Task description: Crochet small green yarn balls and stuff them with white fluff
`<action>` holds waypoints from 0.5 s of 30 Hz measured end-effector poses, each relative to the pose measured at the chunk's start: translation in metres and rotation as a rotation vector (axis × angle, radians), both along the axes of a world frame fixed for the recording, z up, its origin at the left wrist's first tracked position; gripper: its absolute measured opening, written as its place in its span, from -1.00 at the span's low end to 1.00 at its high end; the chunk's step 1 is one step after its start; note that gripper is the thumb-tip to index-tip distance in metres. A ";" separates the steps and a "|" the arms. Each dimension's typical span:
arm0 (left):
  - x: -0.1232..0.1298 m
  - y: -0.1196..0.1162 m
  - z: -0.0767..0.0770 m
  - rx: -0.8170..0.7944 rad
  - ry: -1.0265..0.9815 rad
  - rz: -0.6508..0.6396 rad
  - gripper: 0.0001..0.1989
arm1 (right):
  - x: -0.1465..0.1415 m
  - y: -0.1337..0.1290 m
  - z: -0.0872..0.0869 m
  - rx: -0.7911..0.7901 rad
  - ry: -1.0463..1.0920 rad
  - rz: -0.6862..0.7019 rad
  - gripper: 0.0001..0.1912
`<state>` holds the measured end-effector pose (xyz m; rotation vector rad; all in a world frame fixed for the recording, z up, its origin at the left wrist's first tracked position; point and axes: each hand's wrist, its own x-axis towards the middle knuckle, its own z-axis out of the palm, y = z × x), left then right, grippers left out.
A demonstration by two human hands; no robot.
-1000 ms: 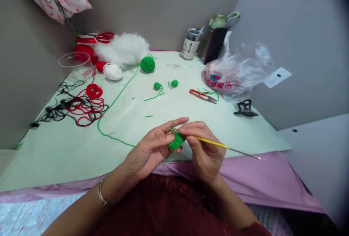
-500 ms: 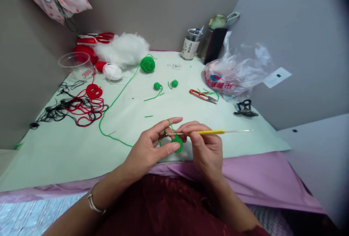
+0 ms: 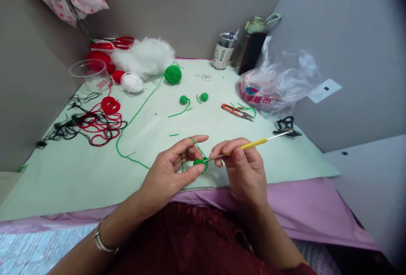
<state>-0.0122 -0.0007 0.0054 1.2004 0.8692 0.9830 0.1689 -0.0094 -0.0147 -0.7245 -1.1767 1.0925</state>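
Pinched between the thumb and fingers of my left hand (image 3: 173, 167) is a small green crocheted piece (image 3: 199, 163). Green yarn passes over my raised left index finger and runs back to a green yarn ball (image 3: 173, 74). My right hand (image 3: 245, 167) grips the yellow handle of a crochet hook (image 3: 253, 144). The hook's metal tip meets the upper edge of the green piece, and its other end points up to the right. Farther back lie two small green crocheted balls, a left one (image 3: 184, 100) and a right one (image 3: 204, 97), with loose tails.
Orange thread snips (image 3: 237, 111) lie right of centre, near a plastic bag (image 3: 275, 84) and a black hair clip (image 3: 286, 127). Tangled black and red yarn (image 3: 91, 125) covers the left side. White stuffing (image 3: 146, 55), a clear cup (image 3: 90, 74) and a pen holder (image 3: 223, 51) stand behind.
My right hand has moved slightly right, tilting the hook so its back end points higher. The green piece has turned flatter in my left fingers, which shifted a little left.
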 end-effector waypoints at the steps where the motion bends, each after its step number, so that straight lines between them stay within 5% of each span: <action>1: 0.000 0.000 0.000 0.005 0.010 0.002 -0.50 | 0.001 -0.001 -0.001 0.024 -0.021 0.003 -0.81; 15: 0.005 -0.004 -0.002 0.240 0.168 0.174 -0.58 | 0.004 -0.017 0.006 0.548 -0.701 -0.168 -0.77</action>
